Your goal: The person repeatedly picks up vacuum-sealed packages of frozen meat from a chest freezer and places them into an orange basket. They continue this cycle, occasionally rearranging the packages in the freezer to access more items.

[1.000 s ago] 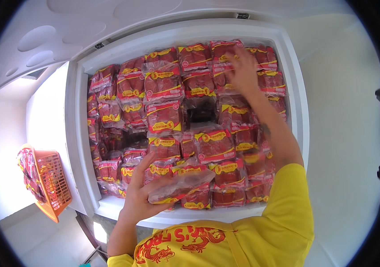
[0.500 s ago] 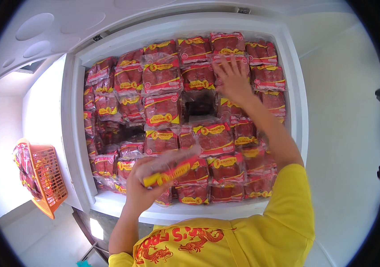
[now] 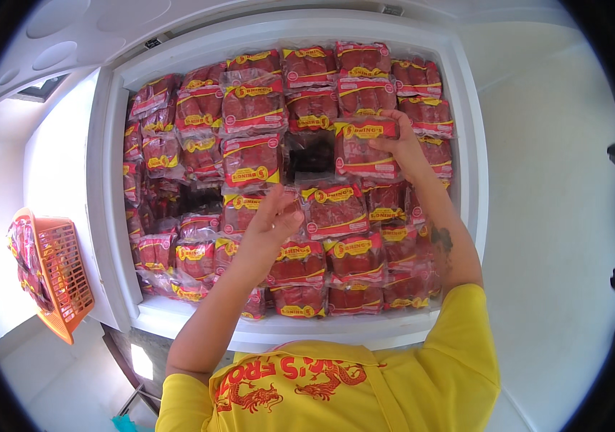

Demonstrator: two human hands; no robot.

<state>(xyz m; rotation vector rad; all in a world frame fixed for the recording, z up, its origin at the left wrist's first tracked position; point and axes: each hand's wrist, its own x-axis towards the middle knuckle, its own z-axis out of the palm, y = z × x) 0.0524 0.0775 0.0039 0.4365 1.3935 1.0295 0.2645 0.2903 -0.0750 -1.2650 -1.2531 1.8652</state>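
Observation:
My right hand (image 3: 406, 150) grips the right edge of a flat clear pack of reddish meat (image 3: 366, 153), its thumb across the top face. The pack has a pink and yellow label and sits just right of a dark gap (image 3: 312, 157) between the rows. My left hand (image 3: 271, 229) is over the packs left of centre, fingers apart and slightly curled, with nothing visible in it. Beside its fingertips lies another meat pack (image 3: 335, 210). Similar packs fill the white chest freezer (image 3: 473, 180) in rows, several overlapping.
The freezer's raised lid (image 3: 127, 21) stands along the far side. Low on the left is an orange plastic basket (image 3: 66, 270) holding more packs. A second dark gap (image 3: 199, 196) shows among the packs on the left. A pale surface (image 3: 545, 216) lies right of the freezer.
The pack that was in my left hand is no longer there, and that hand has moved up and right. My right hand has come down from the far rows and now grips a pack.

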